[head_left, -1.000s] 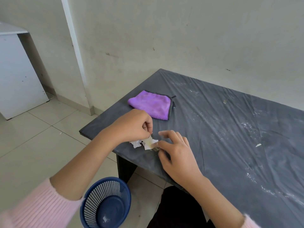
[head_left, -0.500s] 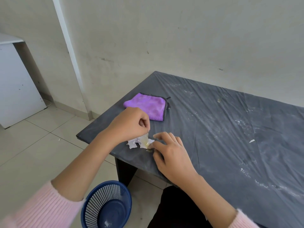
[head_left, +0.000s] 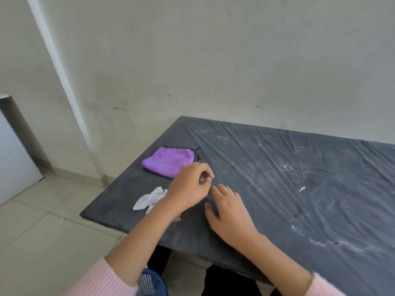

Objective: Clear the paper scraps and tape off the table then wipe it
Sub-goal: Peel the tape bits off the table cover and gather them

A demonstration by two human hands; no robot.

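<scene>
Crumpled white paper scraps (head_left: 149, 199) lie near the left front edge of the dark, plastic-covered table (head_left: 277, 210). A yellowish bit of tape (head_left: 178, 219) peeks out under my left wrist. My left hand (head_left: 190, 185) hovers just right of the scraps, fingers curled and thumb against the fingertips, with nothing visible between them. My right hand (head_left: 230, 212) rests on the table beside it, fingers relaxed. A folded purple cloth (head_left: 168, 160) lies behind my left hand. A small tape piece (head_left: 260, 142) and a white paper sliver (head_left: 302, 189) lie farther right.
White dust streaks the table's middle and right. A blue mesh basket (head_left: 150, 284) stands on the tiled floor below the table's front edge, mostly hidden by my left arm. A white cabinet (head_left: 15, 167) stands at the far left, and the wall runs behind the table.
My left hand let go of the paper scraps, which now lie on the table, and moved right of them. The right hand shifted slightly right. The camera tilted up.
</scene>
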